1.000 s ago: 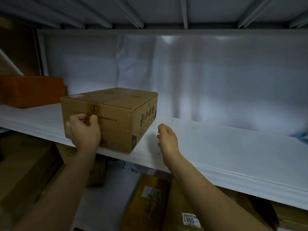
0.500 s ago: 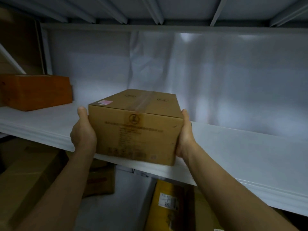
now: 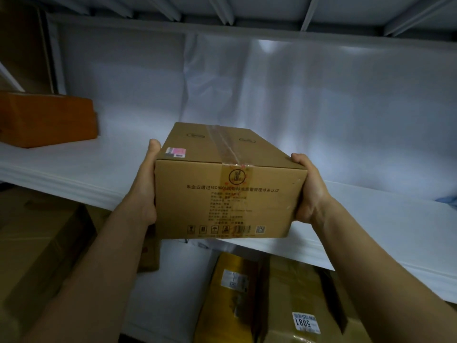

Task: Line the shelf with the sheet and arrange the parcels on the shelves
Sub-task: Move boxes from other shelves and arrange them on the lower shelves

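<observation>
A brown taped cardboard parcel (image 3: pixel 225 194) sits at the front edge of the shelf, its printed end face toward me and overhanging the edge a little. My left hand (image 3: pixel 146 184) grips its left side with the thumb up by the top edge. My right hand (image 3: pixel 310 191) grips its right side, fingers curled over the top corner. The shelf (image 3: pixel 371 226) is covered by a white sheet (image 3: pixel 321 120) that also runs up the back wall with creases.
An orange parcel (image 3: pixel 47 120) stands at the far left of the same shelf. Below the shelf lie several cardboard boxes, among them a yellow-brown one (image 3: pixel 235 293) and one labelled 5081 (image 3: pixel 306 323). A blue thing (image 3: pixel 448 201) peeks in at the right edge.
The parcel was turned from an angled position to face me squarely. My right hand moved from the shelf onto its right side, and my left hand shifted from the front face to the left side.
</observation>
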